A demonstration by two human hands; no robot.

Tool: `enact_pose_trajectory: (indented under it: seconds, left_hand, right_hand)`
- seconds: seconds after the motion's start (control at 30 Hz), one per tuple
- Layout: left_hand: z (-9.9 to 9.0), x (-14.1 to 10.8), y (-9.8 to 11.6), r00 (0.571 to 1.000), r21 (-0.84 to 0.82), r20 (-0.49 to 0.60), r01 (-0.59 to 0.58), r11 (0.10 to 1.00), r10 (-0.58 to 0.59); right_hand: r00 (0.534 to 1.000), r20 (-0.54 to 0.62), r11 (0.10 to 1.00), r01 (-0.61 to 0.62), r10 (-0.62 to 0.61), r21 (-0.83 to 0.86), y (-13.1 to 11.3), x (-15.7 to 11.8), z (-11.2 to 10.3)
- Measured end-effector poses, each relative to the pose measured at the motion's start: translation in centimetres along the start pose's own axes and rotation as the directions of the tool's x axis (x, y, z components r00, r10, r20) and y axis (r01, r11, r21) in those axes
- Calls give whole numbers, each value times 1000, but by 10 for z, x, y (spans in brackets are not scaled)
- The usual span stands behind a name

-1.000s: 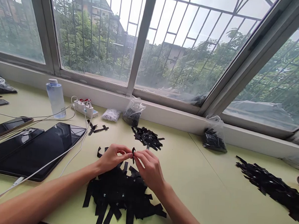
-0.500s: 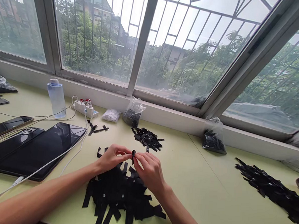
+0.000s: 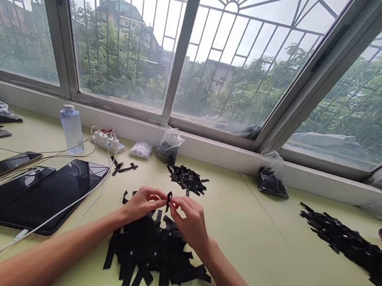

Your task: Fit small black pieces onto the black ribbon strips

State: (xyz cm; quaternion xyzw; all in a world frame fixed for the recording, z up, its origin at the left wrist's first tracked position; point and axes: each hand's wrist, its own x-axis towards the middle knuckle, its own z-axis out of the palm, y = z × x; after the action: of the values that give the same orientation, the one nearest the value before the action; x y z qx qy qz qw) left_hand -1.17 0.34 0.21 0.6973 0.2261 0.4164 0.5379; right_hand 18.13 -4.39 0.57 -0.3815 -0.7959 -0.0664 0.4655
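Observation:
A small black strip is pinched between the fingertips of both hands, its upper part curled into a loop. My left hand grips it from the left and my right hand from the right. Beneath the hands a large pile of black strips lies on the pale green table, some with small white letters. Farther back sits a smaller pile of black pieces. Several loose black strips lie left of it.
A tablet with cables, phones, a water bottle and a power strip are at the left. Clear bags of black pieces stand by the windowsill. Another black heap lies at the right.
The black strip between my fingertips has turned slightly and shows a more open loop. Both hands keep their pinch, and the camera view has shifted a little.

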Motion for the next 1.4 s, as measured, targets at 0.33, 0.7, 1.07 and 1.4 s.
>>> enact_pose_trajectory:
  seconds: [0.33, 0.7, 1.07, 1.4]
  left_hand:
    - [0, 1, 2, 999, 89, -10, -34, 995, 35]
    - [-1, 0, 1, 999, 119, -15, -32, 992, 34]
    - [-1, 0, -2, 1000, 94, 17, 21, 995, -23]
    - [4, -1, -3, 996, 26, 88, 30, 999, -32]
  right_hand:
    - [1000, 20, 1000, 3, -3, -13, 3, -1, 0]
    - [1000, 14, 999, 8, -7, -48, -2, -1, 1]
    - [1000, 23, 998, -8, 9, -54, 1, -4, 3]
    - [999, 35, 996, 0, 3, -87, 0, -6, 7]
